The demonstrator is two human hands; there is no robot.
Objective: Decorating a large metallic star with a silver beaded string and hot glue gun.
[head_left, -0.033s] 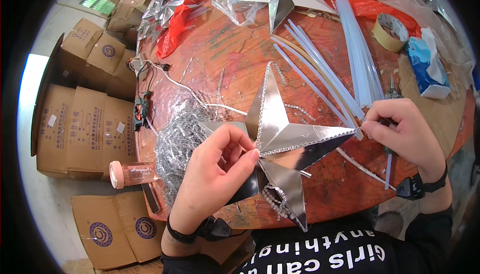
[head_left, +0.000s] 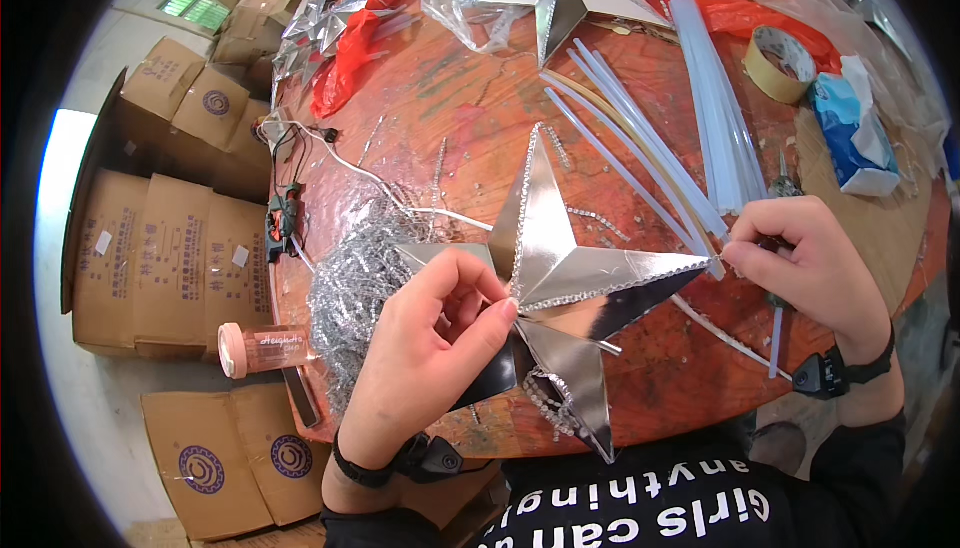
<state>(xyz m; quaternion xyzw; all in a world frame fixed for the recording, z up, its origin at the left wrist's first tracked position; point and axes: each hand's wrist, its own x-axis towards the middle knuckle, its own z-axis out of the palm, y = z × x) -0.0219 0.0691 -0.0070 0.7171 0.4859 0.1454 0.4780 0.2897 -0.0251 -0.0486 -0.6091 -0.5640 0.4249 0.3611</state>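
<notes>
A shiny silver five-pointed star (head_left: pixel 555 223) lies in front of me, with rhinestone trim (head_left: pixel 610 291) along some ridges. My left hand (head_left: pixel 430 333) covers part of its left side, thumb and forefinger closed at the centre where the trim starts. At the tip of the right arm, my right hand (head_left: pixel 815 258) pinches the trim's end; its curled fingers hide the exact grip. A loose bunch of trim hangs on the lower arm. Under the star, a white stick end and a cable show. The glue gun (head_left: pixel 785 186) is partly hidden behind my right hand.
Tangled silver trim (head_left: pixel 365 293) lies left, beside a clear jar (head_left: pixel 270 348) and a phone (head_left: pixel 302 396). Translucent glue sticks (head_left: pixel 715 108), a tape roll (head_left: pixel 780 65) and a tissue pack (head_left: pixel 850 133) lie right. Another star (head_left: pixel 565 3) is beyond; cartons (head_left: pixel 150 258) stand left.
</notes>
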